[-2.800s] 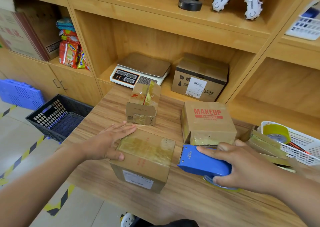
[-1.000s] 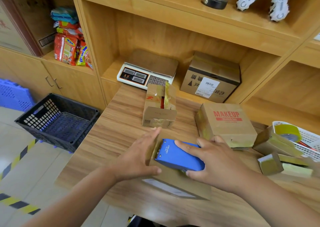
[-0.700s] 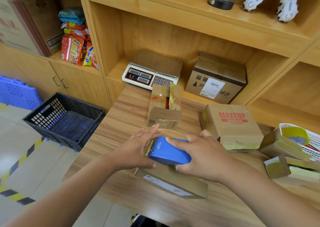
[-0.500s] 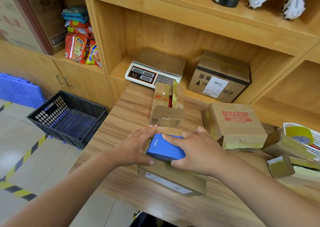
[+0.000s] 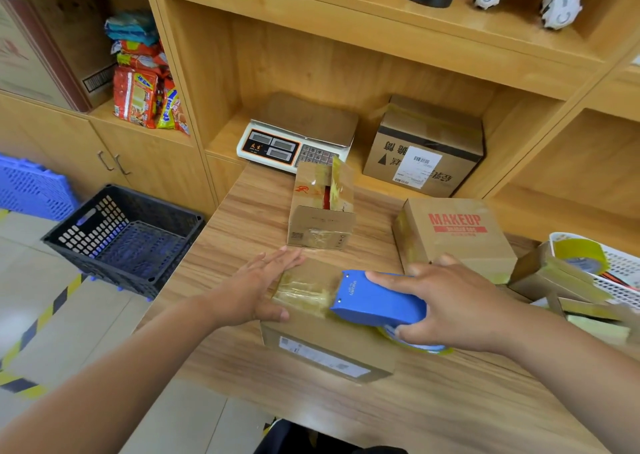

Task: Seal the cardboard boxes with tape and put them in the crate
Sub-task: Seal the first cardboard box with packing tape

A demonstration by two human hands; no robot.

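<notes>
The blue tape dispenser (image 5: 374, 303) has run rightward across the top of the near cardboard box (image 5: 325, 353) since half a second ago, leaving a glossy tape strip (image 5: 301, 291) behind it; the left hand (image 5: 266, 287) has stayed at the strip's left end. On the floor at the far left stands the black crate (image 5: 128, 239), with no box showing inside it. The left hand's fingers lie straight and flat on the box top, gripping nothing; should that pressure slacken, the dispenser's pull would likely drag the box sideways across the tabletop (image 5: 450, 405) and wrinkle or lift the tape. The right hand (image 5: 453, 310) has its fingers curled round the dispenser, whose roll already hangs past the box's right edge; a tilted or hurried cut there could leave the end loose rather than folded down the side. At the far right, the white basket (image 5: 620, 280) holds a yellow tape roll (image 5: 581, 256).
</notes>
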